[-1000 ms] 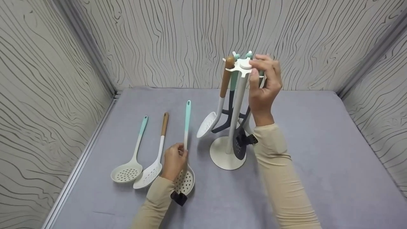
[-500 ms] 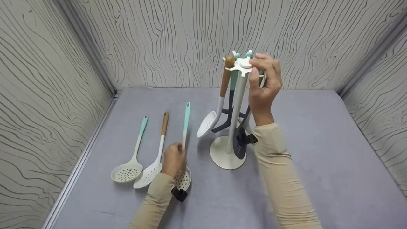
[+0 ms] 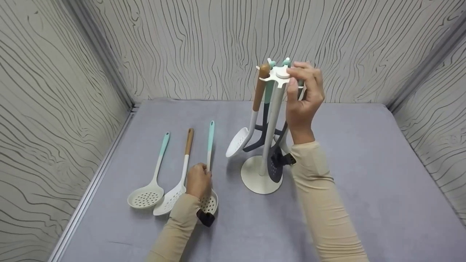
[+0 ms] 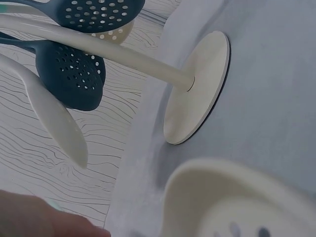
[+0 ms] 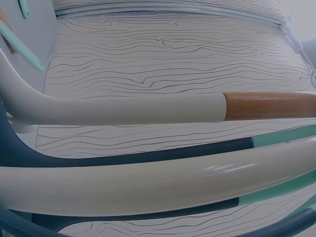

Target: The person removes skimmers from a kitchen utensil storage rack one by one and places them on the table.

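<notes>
In the head view my left hand (image 3: 198,181) grips the lower stem of a cream skimmer (image 3: 210,136) with a mint handle, which lies on the grey cloth. The skimmer's bowl (image 4: 219,195) looms close in the left wrist view, beside a fingertip. My right hand (image 3: 305,98) holds the top of the cream utensil stand (image 3: 275,116), thumb and fingers at its hooked crown. Several utensils hang from the hooks, among them a white slotted spoon (image 3: 236,142) with a wooden-coloured handle and a dark skimmer (image 3: 275,169).
Left of my left hand lie a cream skimmer (image 3: 145,199) with a mint handle and a white slotted spoon (image 3: 189,142) with a brown handle. Patterned panels (image 3: 218,47) enclose the table (image 3: 364,174) at the back and sides.
The skimmer under my left hand has shifted slightly left, and its handle tip has come nearer to me. My right hand stays on the stand.
</notes>
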`<state>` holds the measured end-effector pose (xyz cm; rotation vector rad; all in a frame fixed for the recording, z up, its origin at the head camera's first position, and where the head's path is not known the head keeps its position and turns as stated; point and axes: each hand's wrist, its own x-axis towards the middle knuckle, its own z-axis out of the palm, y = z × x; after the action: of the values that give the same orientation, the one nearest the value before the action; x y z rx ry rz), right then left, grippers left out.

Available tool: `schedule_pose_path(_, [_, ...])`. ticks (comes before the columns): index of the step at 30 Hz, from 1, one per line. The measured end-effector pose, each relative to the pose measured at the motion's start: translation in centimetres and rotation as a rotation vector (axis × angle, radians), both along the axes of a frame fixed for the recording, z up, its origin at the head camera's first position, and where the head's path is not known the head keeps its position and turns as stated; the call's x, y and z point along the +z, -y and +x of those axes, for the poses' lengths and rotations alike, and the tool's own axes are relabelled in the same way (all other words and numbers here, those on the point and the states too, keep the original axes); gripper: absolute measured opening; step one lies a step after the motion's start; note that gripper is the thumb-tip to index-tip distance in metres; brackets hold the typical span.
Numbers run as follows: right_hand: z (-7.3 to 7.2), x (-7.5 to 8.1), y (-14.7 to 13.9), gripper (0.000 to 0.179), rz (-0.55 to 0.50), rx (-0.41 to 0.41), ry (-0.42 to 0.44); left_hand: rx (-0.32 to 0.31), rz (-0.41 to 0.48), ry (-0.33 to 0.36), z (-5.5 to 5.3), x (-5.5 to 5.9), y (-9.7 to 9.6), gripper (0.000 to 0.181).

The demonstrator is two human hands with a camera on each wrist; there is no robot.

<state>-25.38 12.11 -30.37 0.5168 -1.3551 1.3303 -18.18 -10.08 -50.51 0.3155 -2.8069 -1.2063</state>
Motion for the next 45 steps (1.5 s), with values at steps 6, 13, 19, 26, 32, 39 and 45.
schedule_pose_path(6, [0.0, -0.1, -0.1, 0.026, -0.004, -0.013, -0.003, -0.005, -0.021, -0.002, -0.4, -0.3, -0.1, 0.018])
schedule_pose_path(13, [0.0, -0.1, -0.1, 0.027, -0.005, -0.001, 0.0, -0.013, -0.01, 0.047, -0.5, -0.3, 0.2, 0.018])
schedule_pose_path(19, [0.0, 0.0, -0.2, 0.027, -0.006, -0.018, -0.005, -0.005, -0.056, 0.08, -1.0, -0.4, 0.3, 0.016])
schedule_pose_path(26, [0.1, 0.2, -0.3, 0.027, -0.012, -0.022, -0.009, 0.02, -0.064, 0.106, -1.5, -0.4, 0.1, 0.018])
schedule_pose_path(32, [0.0, 0.1, -0.2, 0.026, -0.008, -0.02, -0.008, 0.039, -0.101, 0.094, -1.8, -0.9, 0.0, 0.015])
schedule_pose_path(39, [0.0, 0.0, -0.1, 0.026, 0.002, -0.007, -0.001, 0.02, -0.134, 0.054, -2.1, -1.5, -0.1, 0.009])
schedule_pose_path(45, [0.0, 0.0, -0.1, 0.025, 0.011, -0.004, 0.005, 0.006, -0.155, 0.064, -2.2, -1.6, -0.1, 0.012])
